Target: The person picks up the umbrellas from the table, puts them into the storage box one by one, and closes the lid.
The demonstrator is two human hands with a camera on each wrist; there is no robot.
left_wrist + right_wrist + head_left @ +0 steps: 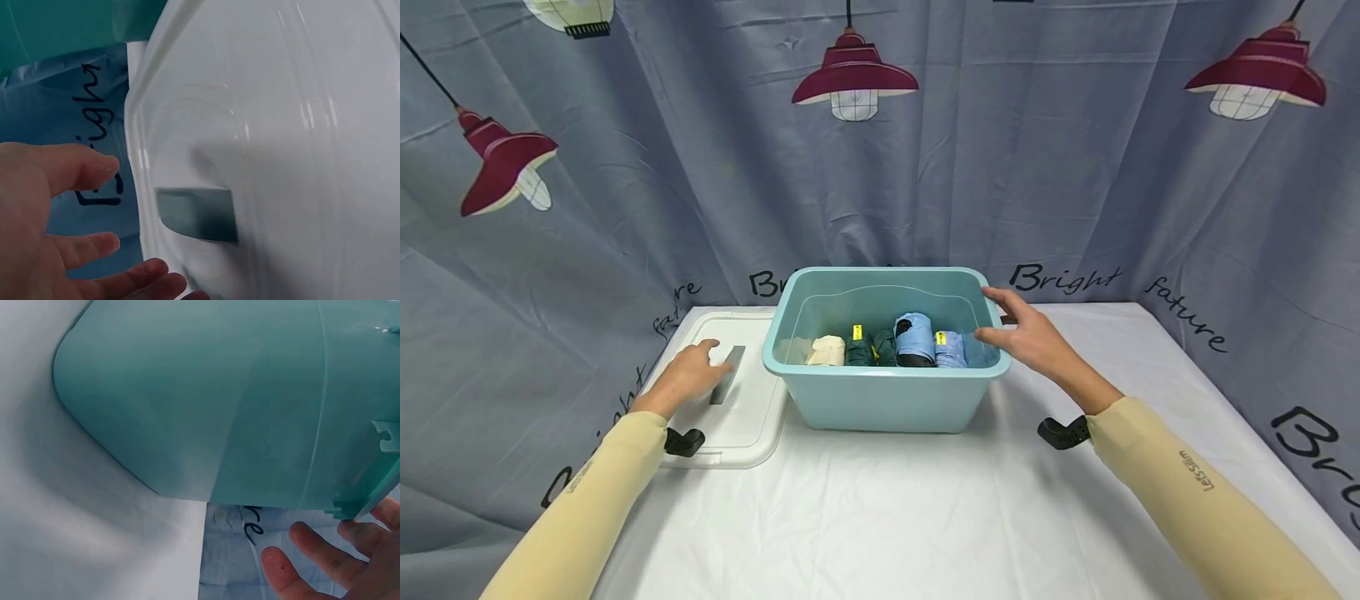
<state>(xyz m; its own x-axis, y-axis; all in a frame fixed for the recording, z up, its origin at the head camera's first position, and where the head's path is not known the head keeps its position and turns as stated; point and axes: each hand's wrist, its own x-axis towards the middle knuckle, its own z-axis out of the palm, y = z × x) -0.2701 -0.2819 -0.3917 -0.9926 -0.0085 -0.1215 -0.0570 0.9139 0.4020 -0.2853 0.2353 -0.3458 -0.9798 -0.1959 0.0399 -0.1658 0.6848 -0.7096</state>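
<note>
A light teal plastic storage bin (880, 400) stands on the white-covered table. Inside are rolled fabric bundles: a cream one (826, 352), dark green ones (859, 352), a light blue one with black parts (915, 337) and a smaller blue one (951, 348). My right hand (1034, 335) is at the bin's right rim, fingers spread, some apparently touching it; the thumb reaches over the edge. Left of the bin lies a white lid (760, 412) with a grey rectangular patch (199, 214). Above this lid hovers my left hand (688, 377), fingers loosely extended, holding nothing.
A grey-blue curtain (1037, 183) printed with red lamps and lettering hangs behind the table and on both sides. The white cloth (910, 517) covers the table in front of the bin. Black wrist mounts (1063, 433) stick out below both hands.
</note>
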